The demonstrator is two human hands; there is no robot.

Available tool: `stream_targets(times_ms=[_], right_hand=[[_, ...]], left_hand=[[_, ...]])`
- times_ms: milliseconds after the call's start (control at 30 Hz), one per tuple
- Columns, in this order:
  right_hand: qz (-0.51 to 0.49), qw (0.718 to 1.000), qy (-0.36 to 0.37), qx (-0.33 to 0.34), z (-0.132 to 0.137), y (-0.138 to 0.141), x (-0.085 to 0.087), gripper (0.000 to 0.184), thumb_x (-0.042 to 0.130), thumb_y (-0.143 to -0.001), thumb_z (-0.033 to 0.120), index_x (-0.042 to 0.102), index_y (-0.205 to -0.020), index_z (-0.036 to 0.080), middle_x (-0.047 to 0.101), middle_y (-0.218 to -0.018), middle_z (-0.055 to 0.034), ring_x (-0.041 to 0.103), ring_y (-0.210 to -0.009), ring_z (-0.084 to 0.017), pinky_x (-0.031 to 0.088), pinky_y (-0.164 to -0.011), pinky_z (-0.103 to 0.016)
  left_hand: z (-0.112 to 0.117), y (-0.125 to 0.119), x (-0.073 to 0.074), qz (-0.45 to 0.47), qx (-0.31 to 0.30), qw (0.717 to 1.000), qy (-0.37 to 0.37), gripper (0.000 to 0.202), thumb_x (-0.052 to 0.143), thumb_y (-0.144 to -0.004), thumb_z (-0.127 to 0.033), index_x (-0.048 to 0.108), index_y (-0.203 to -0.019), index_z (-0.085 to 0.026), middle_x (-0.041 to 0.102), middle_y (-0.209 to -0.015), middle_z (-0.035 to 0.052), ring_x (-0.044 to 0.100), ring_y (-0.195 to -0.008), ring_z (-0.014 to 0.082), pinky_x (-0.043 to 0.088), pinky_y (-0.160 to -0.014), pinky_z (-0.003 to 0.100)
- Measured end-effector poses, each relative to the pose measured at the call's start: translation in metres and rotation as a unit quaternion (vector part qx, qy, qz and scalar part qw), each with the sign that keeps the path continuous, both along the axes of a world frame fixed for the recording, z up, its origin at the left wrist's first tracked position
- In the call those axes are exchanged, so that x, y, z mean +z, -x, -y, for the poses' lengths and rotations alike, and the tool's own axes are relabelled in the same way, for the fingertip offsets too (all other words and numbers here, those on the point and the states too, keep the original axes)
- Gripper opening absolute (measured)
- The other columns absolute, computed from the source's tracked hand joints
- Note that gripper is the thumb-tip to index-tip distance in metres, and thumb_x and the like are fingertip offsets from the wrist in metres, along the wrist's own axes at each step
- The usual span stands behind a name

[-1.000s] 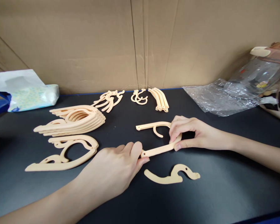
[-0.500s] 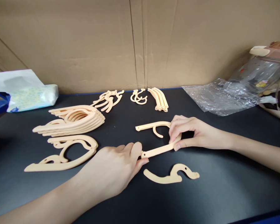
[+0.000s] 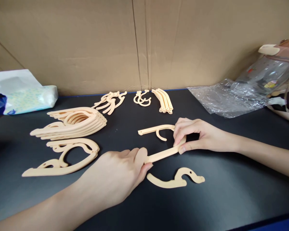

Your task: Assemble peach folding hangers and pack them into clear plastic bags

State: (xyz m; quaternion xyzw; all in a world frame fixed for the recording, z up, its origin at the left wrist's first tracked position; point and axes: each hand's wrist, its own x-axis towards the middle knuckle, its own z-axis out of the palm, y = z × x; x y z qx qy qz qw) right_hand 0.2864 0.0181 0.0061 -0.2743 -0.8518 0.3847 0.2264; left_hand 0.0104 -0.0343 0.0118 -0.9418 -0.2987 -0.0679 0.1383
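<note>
One cream frame [image 3: 162, 155]: at centre, its near arm and hooked far arm both pointing left; whether it rests on the tabletop [image 3: 219, 205] or is lifted, I cannot tell.
Left hand [image 3: 118, 178]: fingers clamped on the near arm's left end, which they cover; whether they also hold a second part is hidden.
Right hand [image 3: 205, 134]: thumb and fingers pinched on the frame's curved right side.
Slip risk: the left grip is on a narrow tip, so a hard push or twist could make it skid off.
Bend risk: forcing the two grips against each other could strain the slim near arm.
Loose hooked piece [image 3: 168, 184]: on the near side, just beside the left hand's thumb; a dropping wrist might knock it.
Folded frame [image 3: 69, 170]: at left, near the left forearm, which could sweep it if the elbow swings out.
Stacked frames [image 3: 91, 128]: just beyond that one; a bump could make the pile slide.
</note>
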Motion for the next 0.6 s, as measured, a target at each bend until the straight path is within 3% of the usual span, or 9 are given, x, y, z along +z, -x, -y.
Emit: stream_targets(times_ms=[233, 467, 600], right_hand=[[-0.007, 1.000, -0.008, 0.001, -0.0003, -0.0005, -0.0028, 0.015, 0.076, -0.084, 0.035, 0.075, -0.087, 0.021, 0.071, -0.086, -0.0015, 0.058, -0.092, -0.016, 0.045, -0.086, -0.033], [-0.003, 1.000, -0.022, -0.008, -0.0001, -0.0008, -0.0027, 0.014, 0.077, -0.083, 0.034, 0.073, -0.085, 0.020, 0.069, -0.087, -0.0014, 0.057, -0.091, -0.016, 0.043, -0.088, -0.034], [0.002, 0.999, -0.033, -0.015, 0.0002, -0.0005, -0.0023, 0.015, 0.076, -0.083, 0.034, 0.072, -0.084, 0.020, 0.069, -0.086, -0.0019, 0.058, -0.092, -0.017, 0.043, -0.090, -0.035]], left_hand=[[-0.0020, 0.0023, -0.0030, 0.051, -0.011, 0.999, -0.006, 0.034, 0.028, -0.103, -0.027, 0.046, -0.074, -0.020, 0.048, -0.055, -0.0047, 0.049, -0.039, 0.0129, 0.027, -0.039, 0.028], [-0.0015, 0.0058, -0.0052, 0.114, -0.034, 0.993, 0.023, 0.017, 0.040, -0.090, -0.011, 0.051, -0.079, -0.018, 0.053, -0.072, 0.0029, 0.046, -0.069, 0.0199, 0.032, -0.055, 0.032], [-0.0036, 0.0046, -0.0030, 0.112, -0.063, 0.990, 0.053, 0.017, 0.041, -0.090, -0.007, 0.057, -0.092, -0.014, 0.059, -0.086, 0.0065, 0.050, -0.086, 0.0238, 0.039, -0.074, 0.038]])
